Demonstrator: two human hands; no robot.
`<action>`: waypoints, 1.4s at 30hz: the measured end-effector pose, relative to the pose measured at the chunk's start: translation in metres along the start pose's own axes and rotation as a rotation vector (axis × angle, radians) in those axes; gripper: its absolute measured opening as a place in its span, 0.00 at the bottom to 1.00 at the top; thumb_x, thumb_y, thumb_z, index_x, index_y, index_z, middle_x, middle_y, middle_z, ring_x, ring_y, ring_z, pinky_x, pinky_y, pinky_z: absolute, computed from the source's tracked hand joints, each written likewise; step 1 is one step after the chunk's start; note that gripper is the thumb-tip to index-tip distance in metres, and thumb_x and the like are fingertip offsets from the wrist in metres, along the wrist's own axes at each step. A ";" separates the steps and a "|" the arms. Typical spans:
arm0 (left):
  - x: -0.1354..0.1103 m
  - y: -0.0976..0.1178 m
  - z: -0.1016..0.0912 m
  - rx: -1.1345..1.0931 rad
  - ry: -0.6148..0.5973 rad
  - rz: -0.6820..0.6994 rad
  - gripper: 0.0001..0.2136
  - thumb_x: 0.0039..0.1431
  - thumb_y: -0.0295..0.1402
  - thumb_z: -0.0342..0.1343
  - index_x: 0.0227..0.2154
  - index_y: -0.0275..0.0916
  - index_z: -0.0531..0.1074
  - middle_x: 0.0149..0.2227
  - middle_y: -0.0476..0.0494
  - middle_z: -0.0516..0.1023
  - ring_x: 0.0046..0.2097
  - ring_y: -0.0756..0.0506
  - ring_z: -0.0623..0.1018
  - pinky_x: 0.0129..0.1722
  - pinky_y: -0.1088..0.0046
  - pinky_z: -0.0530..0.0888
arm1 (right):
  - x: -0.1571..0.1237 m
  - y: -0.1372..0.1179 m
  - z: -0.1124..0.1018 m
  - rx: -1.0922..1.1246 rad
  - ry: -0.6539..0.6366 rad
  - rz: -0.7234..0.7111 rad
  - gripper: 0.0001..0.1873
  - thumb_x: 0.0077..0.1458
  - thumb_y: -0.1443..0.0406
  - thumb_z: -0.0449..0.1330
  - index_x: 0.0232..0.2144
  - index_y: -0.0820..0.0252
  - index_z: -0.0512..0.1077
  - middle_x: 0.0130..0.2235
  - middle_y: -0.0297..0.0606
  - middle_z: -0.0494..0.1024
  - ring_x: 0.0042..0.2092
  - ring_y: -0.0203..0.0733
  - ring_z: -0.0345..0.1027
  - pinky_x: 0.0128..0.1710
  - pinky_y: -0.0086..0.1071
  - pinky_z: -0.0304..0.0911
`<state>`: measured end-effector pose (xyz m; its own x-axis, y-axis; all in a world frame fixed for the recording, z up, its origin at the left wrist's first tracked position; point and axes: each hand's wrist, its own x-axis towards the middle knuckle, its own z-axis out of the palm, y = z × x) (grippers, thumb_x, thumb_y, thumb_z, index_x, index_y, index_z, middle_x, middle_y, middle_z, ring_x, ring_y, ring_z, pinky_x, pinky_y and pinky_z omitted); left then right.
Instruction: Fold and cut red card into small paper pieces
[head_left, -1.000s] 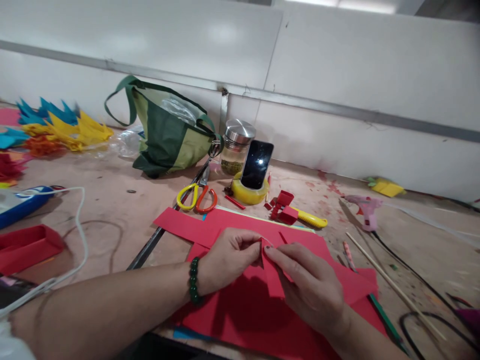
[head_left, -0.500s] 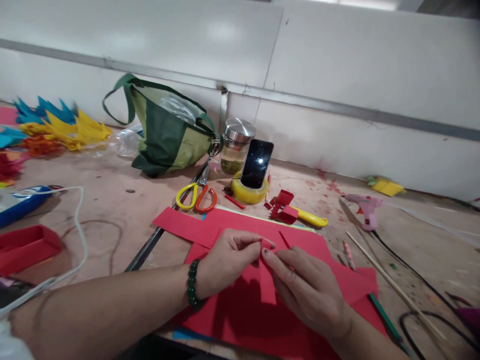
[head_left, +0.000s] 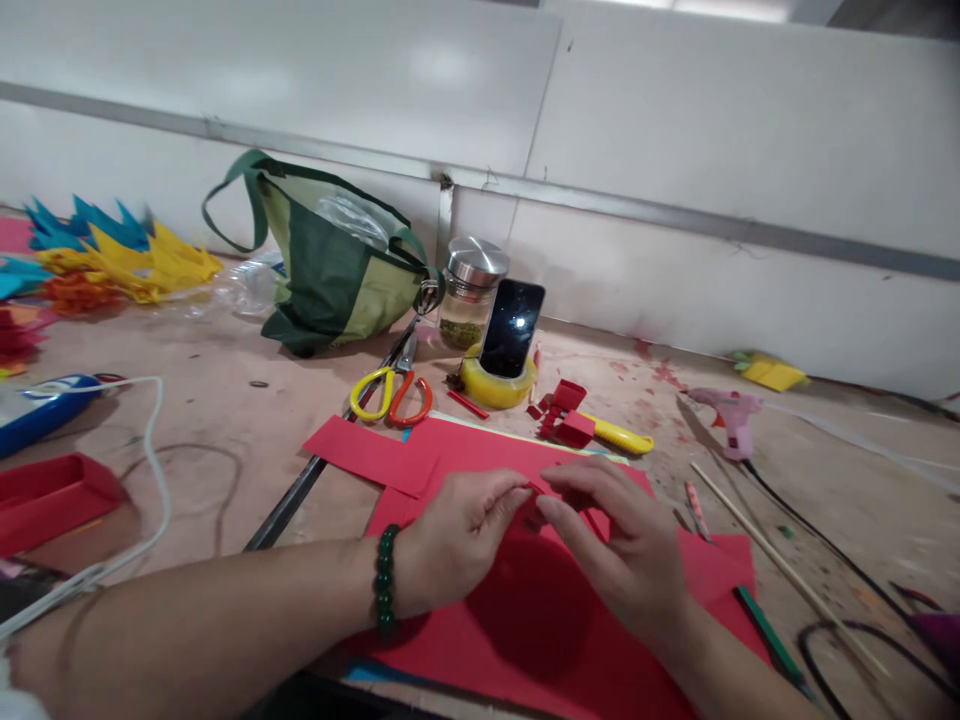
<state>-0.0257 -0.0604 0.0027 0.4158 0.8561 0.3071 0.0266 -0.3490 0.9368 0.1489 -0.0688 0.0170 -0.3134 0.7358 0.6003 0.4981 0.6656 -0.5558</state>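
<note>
My left hand, with a dark green bead bracelet at the wrist, pinches a red paper strip between thumb and forefinger. My right hand meets it from the other side, its curled fingers and thumb at the strip's right end. Most of the strip is hidden by the fingers. Below both hands lies a stack of red paper sheets. A loose red paper piece lies on its upper left part.
Beyond the paper are scissors, a phone propped in a yellow tape roll, a glass jar and a yellow cutter. A green bag stands behind. Rightward lie a pink glue gun and a thin stick.
The strip's hanging end, seen earlier below my fingers, no longer shows. My right hand has turned and its fingers have lifted and curled over the strip; the left hand keeps its pinch.
</note>
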 end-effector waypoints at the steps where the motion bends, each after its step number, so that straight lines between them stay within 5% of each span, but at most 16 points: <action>1: -0.001 -0.001 0.000 0.052 -0.009 0.016 0.13 0.66 0.33 0.43 0.30 0.34 0.70 0.28 0.47 0.74 0.30 0.52 0.72 0.32 0.79 0.66 | 0.002 0.000 0.001 0.055 -0.021 0.065 0.04 0.55 0.69 0.59 0.35 0.59 0.73 0.30 0.36 0.74 0.31 0.36 0.68 0.29 0.29 0.66; 9: 0.000 -0.003 -0.003 0.234 -0.072 -0.080 0.13 0.64 0.33 0.44 0.24 0.37 0.63 0.22 0.54 0.62 0.25 0.53 0.61 0.25 0.79 0.58 | 0.004 0.003 0.001 0.070 -0.120 0.221 0.09 0.58 0.66 0.57 0.25 0.60 0.69 0.25 0.33 0.70 0.27 0.34 0.63 0.27 0.28 0.58; 16: 0.003 -0.005 -0.007 0.171 -0.183 -0.120 0.13 0.61 0.34 0.48 0.22 0.35 0.65 0.21 0.52 0.65 0.25 0.53 0.64 0.25 0.78 0.59 | 0.011 0.007 -0.007 0.307 -0.375 0.427 0.09 0.56 0.61 0.59 0.29 0.60 0.71 0.28 0.34 0.71 0.30 0.35 0.63 0.29 0.27 0.59; 19: 0.007 -0.004 -0.010 -0.169 -0.153 -0.245 0.17 0.62 0.41 0.47 0.27 0.33 0.70 0.26 0.46 0.72 0.29 0.50 0.71 0.30 0.75 0.66 | 0.013 0.011 -0.009 0.470 -0.270 0.556 0.10 0.53 0.60 0.62 0.25 0.60 0.71 0.24 0.30 0.68 0.26 0.31 0.59 0.25 0.24 0.55; 22: 0.013 -0.004 -0.011 -0.513 0.044 -0.407 0.19 0.60 0.46 0.47 0.38 0.34 0.72 0.36 0.40 0.76 0.34 0.47 0.75 0.34 0.71 0.70 | 0.013 0.017 -0.005 0.769 -0.035 0.795 0.11 0.47 0.59 0.67 0.26 0.59 0.70 0.22 0.27 0.67 0.22 0.27 0.57 0.22 0.22 0.54; 24: 0.016 -0.005 -0.009 -0.545 0.095 -0.448 0.18 0.54 0.44 0.57 0.41 0.35 0.72 0.40 0.40 0.76 0.37 0.47 0.75 0.37 0.71 0.70 | 0.013 0.019 0.001 0.902 0.043 0.933 0.14 0.43 0.58 0.69 0.27 0.60 0.70 0.22 0.27 0.69 0.22 0.26 0.59 0.22 0.21 0.56; 26: 0.016 -0.006 -0.007 -0.508 0.001 -0.409 0.16 0.50 0.41 0.61 0.38 0.34 0.73 0.38 0.41 0.77 0.40 0.46 0.75 0.42 0.70 0.69 | 0.011 0.019 0.008 0.945 0.036 1.001 0.17 0.40 0.57 0.70 0.26 0.61 0.70 0.23 0.29 0.72 0.22 0.28 0.63 0.23 0.22 0.59; 30: 0.014 -0.007 -0.003 -0.422 -0.096 -0.348 0.17 0.56 0.44 0.54 0.26 0.31 0.74 0.28 0.42 0.77 0.35 0.46 0.75 0.40 0.70 0.69 | 0.007 0.013 0.018 0.884 -0.090 0.939 0.17 0.43 0.56 0.68 0.27 0.62 0.69 0.26 0.33 0.75 0.25 0.33 0.69 0.26 0.26 0.64; 36: 0.013 -0.011 -0.006 -0.190 -0.073 -0.338 0.13 0.56 0.36 0.53 0.24 0.32 0.73 0.24 0.45 0.75 0.28 0.50 0.73 0.29 0.76 0.69 | 0.008 0.012 0.007 0.360 -0.159 0.570 0.11 0.49 0.59 0.64 0.30 0.61 0.71 0.26 0.32 0.73 0.26 0.34 0.66 0.24 0.27 0.63; 42: 0.008 -0.016 -0.003 -0.099 -0.125 -0.284 0.09 0.53 0.28 0.50 0.27 0.32 0.76 0.26 0.45 0.78 0.29 0.50 0.74 0.32 0.77 0.69 | 0.009 0.013 0.002 0.435 -0.184 0.492 0.08 0.52 0.61 0.62 0.26 0.61 0.73 0.25 0.34 0.76 0.27 0.36 0.69 0.27 0.29 0.66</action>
<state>-0.0257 -0.0466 -0.0096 0.5129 0.8584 0.0134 0.0716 -0.0584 0.9957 0.1508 -0.0534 0.0134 -0.2847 0.9494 0.1326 0.2598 0.2096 -0.9427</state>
